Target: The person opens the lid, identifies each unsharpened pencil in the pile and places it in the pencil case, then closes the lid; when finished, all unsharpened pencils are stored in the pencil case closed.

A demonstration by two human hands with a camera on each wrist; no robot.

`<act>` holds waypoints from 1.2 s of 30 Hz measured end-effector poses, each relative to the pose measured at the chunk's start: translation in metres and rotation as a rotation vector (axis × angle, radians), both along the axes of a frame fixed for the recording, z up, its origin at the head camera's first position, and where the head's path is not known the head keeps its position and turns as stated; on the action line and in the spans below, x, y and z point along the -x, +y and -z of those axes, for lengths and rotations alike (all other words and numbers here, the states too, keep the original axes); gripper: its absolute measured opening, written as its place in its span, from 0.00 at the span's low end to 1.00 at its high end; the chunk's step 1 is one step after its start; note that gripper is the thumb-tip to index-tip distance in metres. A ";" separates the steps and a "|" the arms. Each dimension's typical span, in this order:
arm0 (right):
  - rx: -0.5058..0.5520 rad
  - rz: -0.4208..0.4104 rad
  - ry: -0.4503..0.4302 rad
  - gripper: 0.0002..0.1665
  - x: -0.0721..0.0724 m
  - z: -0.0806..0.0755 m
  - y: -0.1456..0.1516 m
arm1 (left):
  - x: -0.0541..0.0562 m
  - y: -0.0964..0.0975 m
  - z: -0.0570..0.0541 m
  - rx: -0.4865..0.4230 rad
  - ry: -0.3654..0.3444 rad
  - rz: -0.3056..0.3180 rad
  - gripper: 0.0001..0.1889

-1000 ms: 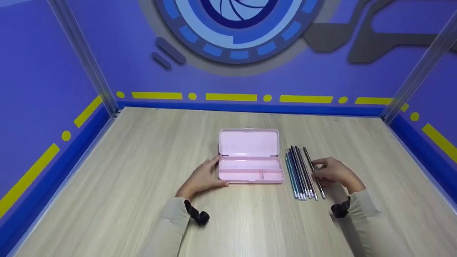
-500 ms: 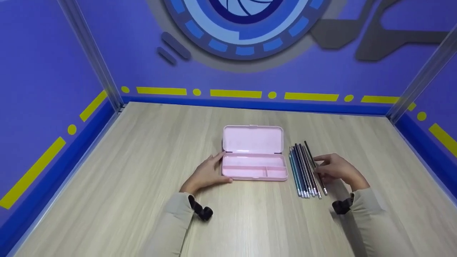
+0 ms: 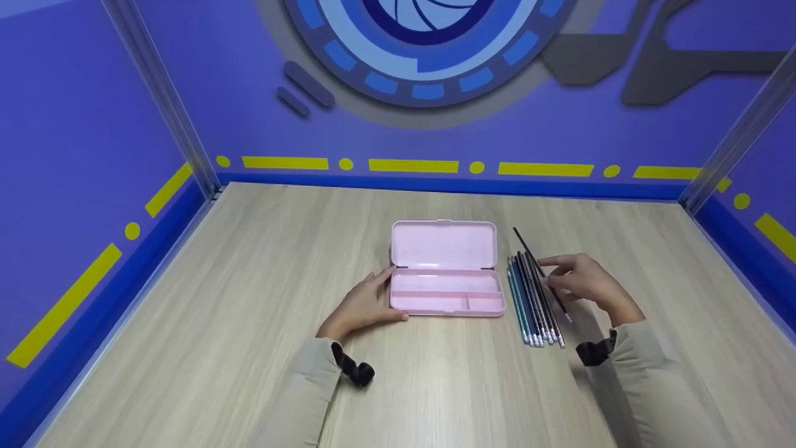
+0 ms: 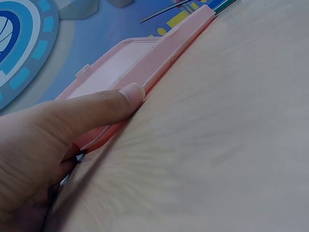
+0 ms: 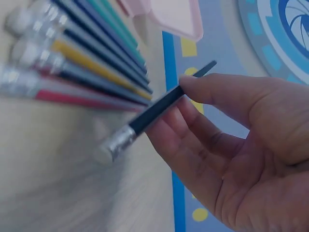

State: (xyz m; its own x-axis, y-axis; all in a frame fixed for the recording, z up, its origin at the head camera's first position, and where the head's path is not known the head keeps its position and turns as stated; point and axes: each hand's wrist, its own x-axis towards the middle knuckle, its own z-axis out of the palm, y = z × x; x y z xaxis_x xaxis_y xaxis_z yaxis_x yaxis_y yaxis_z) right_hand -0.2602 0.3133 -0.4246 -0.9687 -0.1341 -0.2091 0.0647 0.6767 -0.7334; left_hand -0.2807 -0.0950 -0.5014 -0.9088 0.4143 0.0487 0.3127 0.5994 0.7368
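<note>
Left hand [image 3: 362, 303]: your thumb and forefinger grip the left end of the pink case [image 3: 435, 301], probably to stop it sliding; the other fingers are mostly hidden.
Pencil bunch [image 3: 533, 305]: just right of the case, erasers towards you, perhaps for easy reach — too overlapped to count.
Case: open on the table [image 3: 435, 392], compartments facing up, between your hands.
Right hand [image 3: 587, 285]: your thumb and fingers pinch one dark pencil [image 5: 159, 108], slanted and apparently raised, its far end blurred in the wrist view.
Lid [image 3: 444, 244]: folded back, beyond the compartments.
Wall [image 3: 410, 146]: printed emblem cut off above.
</note>
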 end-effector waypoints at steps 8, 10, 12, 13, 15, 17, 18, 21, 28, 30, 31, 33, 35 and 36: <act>-0.002 -0.080 0.085 0.25 0.008 -0.009 -0.021 | 0.000 0.002 0.000 0.000 -0.010 -0.004 0.54; -0.007 -0.101 0.108 0.24 0.011 -0.011 -0.026 | 0.001 0.003 -0.001 0.000 -0.015 -0.006 0.54; -0.014 -0.123 0.136 0.23 0.013 -0.013 -0.032 | 0.002 0.003 -0.003 0.000 -0.020 -0.007 0.54; -0.016 -0.136 0.154 0.22 0.014 -0.014 -0.035 | 0.003 0.003 -0.004 -0.001 -0.018 -0.006 0.54; -0.033 -0.161 0.196 0.21 0.016 -0.015 -0.042 | 0.004 0.003 -0.005 -0.003 -0.018 -0.006 0.54; -0.053 -0.192 0.239 0.20 0.018 -0.016 -0.049 | 0.004 0.003 -0.006 -0.003 -0.014 -0.002 0.55; -0.058 -0.208 0.257 0.19 0.018 -0.017 -0.053 | 0.004 0.003 -0.007 -0.002 -0.012 -0.002 0.55; -0.077 -0.252 0.305 0.18 0.021 -0.016 -0.062 | 0.003 0.003 -0.006 -0.004 -0.011 -0.003 0.55; -0.101 -0.327 0.349 0.16 0.029 -0.018 -0.081 | 0.001 0.002 -0.004 -0.016 -0.016 -0.011 0.55; -0.115 -0.349 0.360 0.16 0.030 -0.018 -0.087 | 0.001 0.002 -0.003 -0.024 -0.021 -0.011 0.55; -0.122 -0.360 0.364 0.16 0.031 -0.018 -0.090 | 0.001 0.002 -0.002 -0.025 -0.021 -0.011 0.55; -0.139 -0.385 0.372 0.17 0.033 -0.018 -0.097 | 0.001 0.001 -0.001 -0.027 -0.031 -0.018 0.55; -0.159 -0.405 0.376 0.17 0.034 -0.016 -0.103 | 0.000 0.001 0.000 -0.028 -0.039 -0.025 0.56; -0.172 -0.413 0.377 0.17 0.034 -0.015 -0.105 | 0.000 0.001 0.001 -0.027 -0.040 -0.025 0.56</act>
State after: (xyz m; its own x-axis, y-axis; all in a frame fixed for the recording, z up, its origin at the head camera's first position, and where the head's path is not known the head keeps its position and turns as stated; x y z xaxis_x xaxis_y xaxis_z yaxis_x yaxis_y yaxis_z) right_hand -0.2946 0.2078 -0.4099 -0.8551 -0.5109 0.0880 -0.4740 0.7018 -0.5318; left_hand -0.2802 -0.0937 -0.5020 -0.9204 0.3902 0.0234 0.2679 0.5862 0.7646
